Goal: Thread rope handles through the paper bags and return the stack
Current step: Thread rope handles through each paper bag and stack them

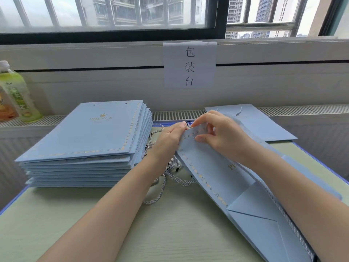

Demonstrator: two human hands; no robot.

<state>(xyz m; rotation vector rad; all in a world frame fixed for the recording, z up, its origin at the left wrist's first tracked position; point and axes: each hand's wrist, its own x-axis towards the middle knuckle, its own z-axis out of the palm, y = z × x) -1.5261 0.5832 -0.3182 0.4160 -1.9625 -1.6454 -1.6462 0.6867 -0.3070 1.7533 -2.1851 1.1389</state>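
- Paper bag [222,178] lies flat and slanted on the table [170,233], top edge raised between both hands
- Left hand [170,138] pinches that edge; right hand [221,137] pinches it beside, seemingly feeding a rope handle [273,197] through a hole
- Unthreaded stack [85,144] sits left, loose ropes [170,174] between
- Next likely calls for pulling the end through and securing it

Paper bag [217,167]: pale blue, flat-folded, gold border and "PRINCE" lettering, lying diagonally, folded base nearest the camera, top edge lifted. Rope handle [272,197]: white-grey twisted cord lying along it. Stack of bags [85,140]: same design, flat, left. Loose ropes [170,174]: heaped between. Finished bag [253,123]: flat, far right.
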